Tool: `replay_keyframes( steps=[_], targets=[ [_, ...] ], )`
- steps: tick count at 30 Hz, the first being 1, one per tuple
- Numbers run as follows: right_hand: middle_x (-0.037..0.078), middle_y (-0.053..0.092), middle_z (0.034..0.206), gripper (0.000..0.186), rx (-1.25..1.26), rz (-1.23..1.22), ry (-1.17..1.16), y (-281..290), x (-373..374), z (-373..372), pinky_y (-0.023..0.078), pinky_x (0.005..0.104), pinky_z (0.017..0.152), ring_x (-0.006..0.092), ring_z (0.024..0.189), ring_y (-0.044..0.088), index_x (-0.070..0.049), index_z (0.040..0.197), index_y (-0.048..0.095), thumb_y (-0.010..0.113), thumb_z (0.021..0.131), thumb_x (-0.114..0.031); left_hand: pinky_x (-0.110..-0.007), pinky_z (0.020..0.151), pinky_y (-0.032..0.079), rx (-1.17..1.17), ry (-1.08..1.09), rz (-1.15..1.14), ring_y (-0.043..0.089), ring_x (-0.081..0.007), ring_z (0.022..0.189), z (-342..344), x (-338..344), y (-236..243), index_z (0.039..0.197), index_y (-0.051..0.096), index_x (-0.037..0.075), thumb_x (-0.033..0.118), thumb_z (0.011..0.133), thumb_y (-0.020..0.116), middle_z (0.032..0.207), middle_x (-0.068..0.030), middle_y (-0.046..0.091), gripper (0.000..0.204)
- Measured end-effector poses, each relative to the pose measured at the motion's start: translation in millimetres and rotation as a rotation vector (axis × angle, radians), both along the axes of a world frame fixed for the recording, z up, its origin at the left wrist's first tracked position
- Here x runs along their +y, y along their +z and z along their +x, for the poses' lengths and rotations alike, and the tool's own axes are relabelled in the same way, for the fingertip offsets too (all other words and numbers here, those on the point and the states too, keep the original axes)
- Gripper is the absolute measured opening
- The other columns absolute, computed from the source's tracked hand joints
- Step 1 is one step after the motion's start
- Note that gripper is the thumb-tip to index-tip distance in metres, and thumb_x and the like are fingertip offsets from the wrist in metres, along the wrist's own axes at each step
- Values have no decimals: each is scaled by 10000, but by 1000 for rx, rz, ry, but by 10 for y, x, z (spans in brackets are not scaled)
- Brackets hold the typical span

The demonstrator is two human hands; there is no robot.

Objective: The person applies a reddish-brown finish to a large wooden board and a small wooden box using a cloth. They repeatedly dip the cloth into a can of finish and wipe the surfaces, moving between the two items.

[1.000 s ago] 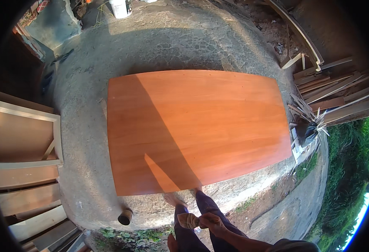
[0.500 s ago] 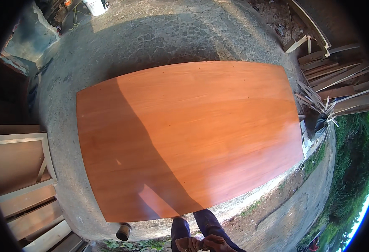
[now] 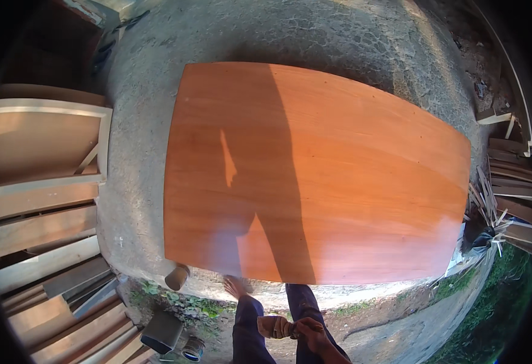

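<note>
My right hand (image 3: 312,333), low in the head view in front of my legs, is closed around one end of a folded brown cloth-like piece (image 3: 274,327). Its exact kind I cannot make out. That piece points left, apart from the board. No part of my left hand shows. Before me lies a large flat orange-brown wooden board (image 3: 363,194), with a shadow across its left part and a glossy sheen along the near edge. A brown cylindrical can (image 3: 177,277) stands by its near left corner.
A bare foot (image 3: 235,287) is near the board's front edge. Wooden frames and planks (image 3: 41,224) line the left. A dark square container (image 3: 161,332) and a tin (image 3: 193,349) sit at lower left. Scrap wood (image 3: 514,182) is piled on the right, above green plants (image 3: 502,303).
The view has swung left and nearer the lower left, bringing in the container and tin. My right hand and the brown piece now show higher; the left foot has stepped to the left.
</note>
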State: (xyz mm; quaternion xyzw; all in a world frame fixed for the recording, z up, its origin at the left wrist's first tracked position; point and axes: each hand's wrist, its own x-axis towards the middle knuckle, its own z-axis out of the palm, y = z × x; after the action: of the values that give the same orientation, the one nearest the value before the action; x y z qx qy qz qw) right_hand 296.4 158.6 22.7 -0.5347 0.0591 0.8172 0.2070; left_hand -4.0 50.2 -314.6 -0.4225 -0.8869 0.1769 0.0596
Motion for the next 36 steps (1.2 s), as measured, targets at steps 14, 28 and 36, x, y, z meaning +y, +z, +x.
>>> replay_keyframes(
  steps=[14,28,36],
  targets=[
    [76,675,921,134,-269,180,301,-143,-470,-633,627,409,707,172,797,686,-40,1023,634,590,1000,-164,-324,747,542,-1013,1223,318,701,-186,816,-473,-2909,1558,1015,754,13,256,833,666,882,-107,745,316],
    [76,662,905,163,-493,174,502,-346,-1067,-1542,636,423,700,179,799,689,-37,1014,618,549,1024,-184,-427,950,502,-843,1023,280,673,-309,1100,-3586,-1443,447,1222,696,153,392,837,686,1148,-98,731,453],
    [78,664,921,156,-564,268,573,-342,-1171,-1838,639,402,690,177,816,691,-36,1034,620,564,1016,-180,-443,938,514,-906,896,141,679,-321,1088,-3854,-1003,69,1223,688,158,330,816,679,1120,-101,738,442]
  ],
)
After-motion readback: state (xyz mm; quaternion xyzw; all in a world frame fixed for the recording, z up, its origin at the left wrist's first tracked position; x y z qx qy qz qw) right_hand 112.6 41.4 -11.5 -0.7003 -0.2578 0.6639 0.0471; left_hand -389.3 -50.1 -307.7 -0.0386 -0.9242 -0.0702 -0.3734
